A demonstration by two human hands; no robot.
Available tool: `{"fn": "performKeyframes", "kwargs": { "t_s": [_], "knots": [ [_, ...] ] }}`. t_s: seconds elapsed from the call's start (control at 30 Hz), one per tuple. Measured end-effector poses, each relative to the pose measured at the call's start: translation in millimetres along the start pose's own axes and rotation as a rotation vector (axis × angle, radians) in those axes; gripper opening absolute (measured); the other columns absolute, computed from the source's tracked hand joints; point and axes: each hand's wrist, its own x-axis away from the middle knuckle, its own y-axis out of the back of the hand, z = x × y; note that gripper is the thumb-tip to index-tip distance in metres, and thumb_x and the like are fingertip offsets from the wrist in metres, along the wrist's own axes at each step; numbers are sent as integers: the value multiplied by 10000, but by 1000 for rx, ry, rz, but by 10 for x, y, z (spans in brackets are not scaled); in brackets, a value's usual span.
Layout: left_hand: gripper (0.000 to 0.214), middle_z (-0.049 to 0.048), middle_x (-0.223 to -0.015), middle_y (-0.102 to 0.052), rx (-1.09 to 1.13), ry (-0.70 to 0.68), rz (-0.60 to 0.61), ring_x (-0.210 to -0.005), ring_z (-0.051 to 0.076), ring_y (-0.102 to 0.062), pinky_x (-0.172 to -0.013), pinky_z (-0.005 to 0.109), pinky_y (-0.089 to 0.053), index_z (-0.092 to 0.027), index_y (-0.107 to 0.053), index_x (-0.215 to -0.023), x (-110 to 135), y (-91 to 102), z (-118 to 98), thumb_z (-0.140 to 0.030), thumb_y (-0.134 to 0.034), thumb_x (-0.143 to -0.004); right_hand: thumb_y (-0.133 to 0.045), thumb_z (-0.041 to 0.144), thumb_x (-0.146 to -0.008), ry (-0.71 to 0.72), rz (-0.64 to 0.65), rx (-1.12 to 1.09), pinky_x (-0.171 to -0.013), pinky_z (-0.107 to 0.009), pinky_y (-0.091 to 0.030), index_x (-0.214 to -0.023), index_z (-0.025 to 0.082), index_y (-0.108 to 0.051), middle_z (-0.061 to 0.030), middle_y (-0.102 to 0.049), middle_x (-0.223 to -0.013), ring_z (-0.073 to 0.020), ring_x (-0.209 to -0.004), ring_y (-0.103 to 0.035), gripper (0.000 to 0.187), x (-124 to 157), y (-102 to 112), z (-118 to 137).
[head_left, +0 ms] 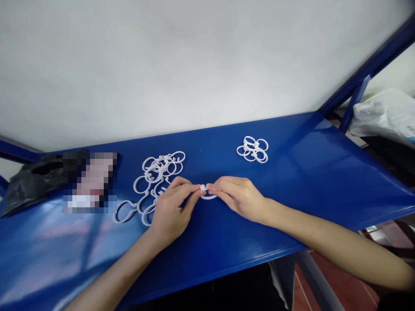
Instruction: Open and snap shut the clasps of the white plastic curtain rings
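Both hands meet over the middle of the blue table and pinch one white plastic ring clamp [209, 197] between them. My left hand [173, 207] is closed with thumb and fingertips on the clamp's small end tab. From the other side my right hand [238, 194] grips it too, fingers pressed together. The ring's lower curve shows between the hands; its upper part is mostly hidden by the fingers. Just left of my left hand lies a loose pile of white ring clamps [142, 185], partly covered by that hand. A smaller cluster of white ring clamps [262, 144] sits farther back on the right.
The blue table [207, 263] runs along a pale wall [194, 65]. On its left are a black plastic bag [35, 181] and a blurred-out rectangular item [94, 177]. Blue metal posts [353, 103] stand at the right end, with a clear plastic bag [382, 114] beyond.
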Motion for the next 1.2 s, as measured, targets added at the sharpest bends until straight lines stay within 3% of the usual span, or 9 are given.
{"fn": "performKeyframes", "kwargs": {
  "t_s": [0.17, 0.27, 0.37, 0.47, 0.6, 0.8, 1.03, 1.2],
  "knots": [
    [151, 28, -803, -698, -47, -80, 29, -789, 146, -610, -692, 253, -526, -175, -689, -951, -7, -25, 47, -154, -542, -975, -459, 202, -1046, 87, 59, 102, -717, -265, -563, -1035, 151, -669, -61, -723, -874, -139, -789, -679, 217, -19, -1, -44],
    [144, 49, -893, -735, -190, -117, 60, -871, 194, -612, -791, 328, -539, -180, -688, -1047, -24, -28, 134, -223, -572, -974, -488, 231, -1033, 52, 25, 212, -716, -278, -548, -1029, 166, -681, -71, -712, -935, -156, -831, -671, 204, -104, 61, -169],
    [231, 75, -980, -752, -377, -110, 39, -975, 263, -613, -907, 433, -514, -180, -679, -1151, -49, -5, 254, -277, -603, -956, -540, 282, -1000, -170, -159, 408, -667, -295, -518, -994, 179, -703, -91, -688, -1002, -171, -808, -649, 193, -195, 223, -405],
    [321, 122, -1188, -715, -517, -47, 11, -1120, 326, -587, -984, 503, -467, -182, -655, -1249, -76, 21, 383, -297, -584, -958, -572, 255, -952, -375, -294, 570, -696, -328, -499, -971, 183, -721, -79, -687, -940, -193, -790, -628, 167, -241, 440, -685],
    [423, 144, -1417, -596, -605, 33, 46, -1287, 385, -493, -1028, 566, -413, -188, -576, -1386, -101, 35, 512, -308, -482, -991, -590, 219, -896, -567, -308, 655, -736, -364, -482, -959, 172, -725, -80, -704, -906, -241, -853, -615, 157, -247, 629, -923],
    [409, 106, -1289, -686, -603, 101, 139, -1247, 354, -510, -1050, 518, -391, -153, -645, -1301, -125, 39, 566, -316, -398, -1019, -584, 198, -864, -656, -286, 653, -765, -383, -467, -998, 170, -721, -95, -707, -925, -277, -929, -585, 194, -246, 624, -961],
    [279, 112, -1053, -734, -587, 66, 85, -1121, 339, -547, -967, 505, -413, -163, -720, -1096, -126, 39, 593, -303, -511, -974, -559, 219, -886, -586, -315, 651, -806, -414, -475, -999, 168, -720, -102, -679, -922, -281, -927, -557, 204, -231, 642, -927],
    [165, 88, -944, -730, -561, 5, 61, -1065, 316, -556, -941, 491, -399, -203, -733, -955, -110, 52, 620, -294, -598, -935, -557, 232, -909, -454, -333, 641, -821, -421, -486, -1000, 172, -721, -99, -672, -921, -272, -920, -550, 197, -218, 601, -810]
  ]
}}
